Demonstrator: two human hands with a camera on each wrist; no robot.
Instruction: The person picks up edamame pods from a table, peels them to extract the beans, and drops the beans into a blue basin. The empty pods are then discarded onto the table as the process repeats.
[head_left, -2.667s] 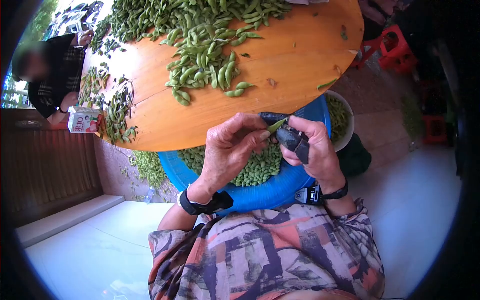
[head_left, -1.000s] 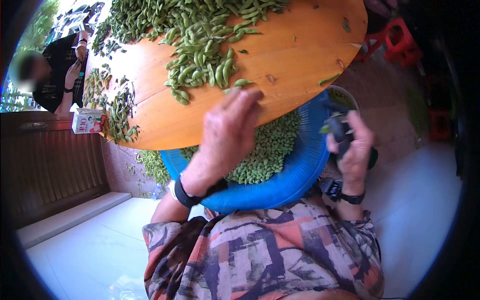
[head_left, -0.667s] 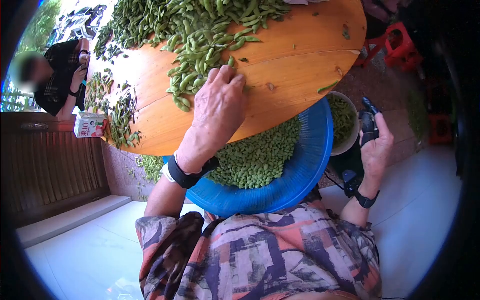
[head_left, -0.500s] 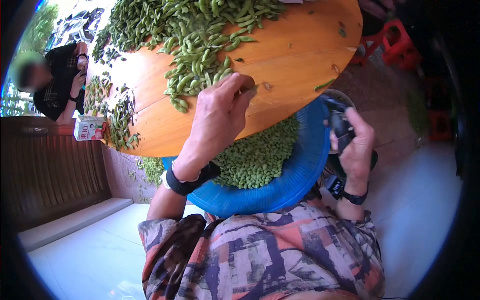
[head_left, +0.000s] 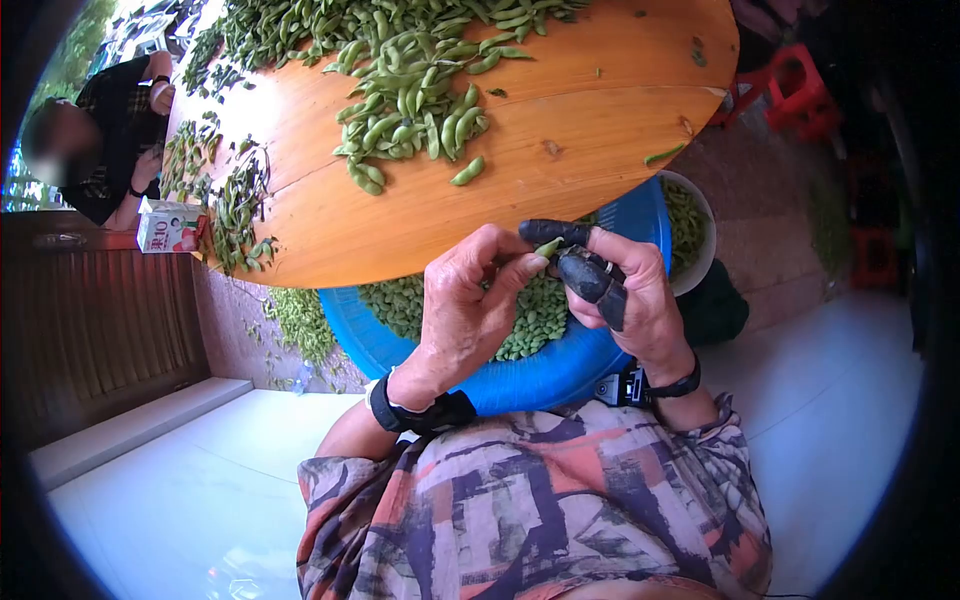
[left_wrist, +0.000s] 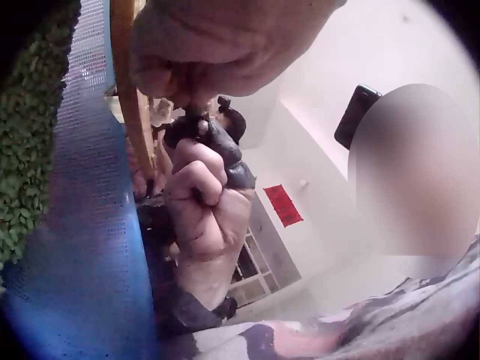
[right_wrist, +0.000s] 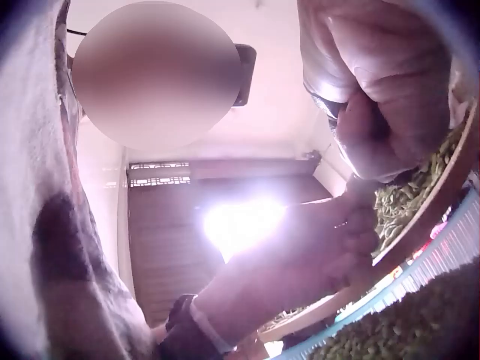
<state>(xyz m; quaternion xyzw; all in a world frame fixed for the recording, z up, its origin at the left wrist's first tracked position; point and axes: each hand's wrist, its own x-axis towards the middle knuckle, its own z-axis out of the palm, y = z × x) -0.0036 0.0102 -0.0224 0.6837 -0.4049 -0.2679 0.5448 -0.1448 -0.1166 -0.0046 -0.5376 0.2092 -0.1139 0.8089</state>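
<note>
In the head view the left hand (head_left: 465,305) pinches a green pod (head_left: 549,247) between thumb and finger. The right hand (head_left: 640,300), with black coverings on thumb and finger, grips the pod's other end, so both hands meet over the blue basin (head_left: 380,340). Shelled green beans (head_left: 535,318) fill the basin's bottom. In the left wrist view the left hand (left_wrist: 232,45) touches the dark-covered fingertips of the right hand (left_wrist: 206,210). A heap of pods (head_left: 400,100) lies on the wooden table (head_left: 600,130), one loose pod (head_left: 467,171) apart from it.
A pale bowl (head_left: 712,225) of pods stands right of the basin. Withered pods (head_left: 240,205) and a white carton (head_left: 170,228) are at the table's left edge. Another person (head_left: 110,140) sits beyond. Red stools (head_left: 800,95) stand at the upper right; pods (head_left: 300,325) lie on the floor at left.
The left hand has come back from the pods on the table with one pod. The right hand has moved in from the right, and the two hands now meet above the basin.
</note>
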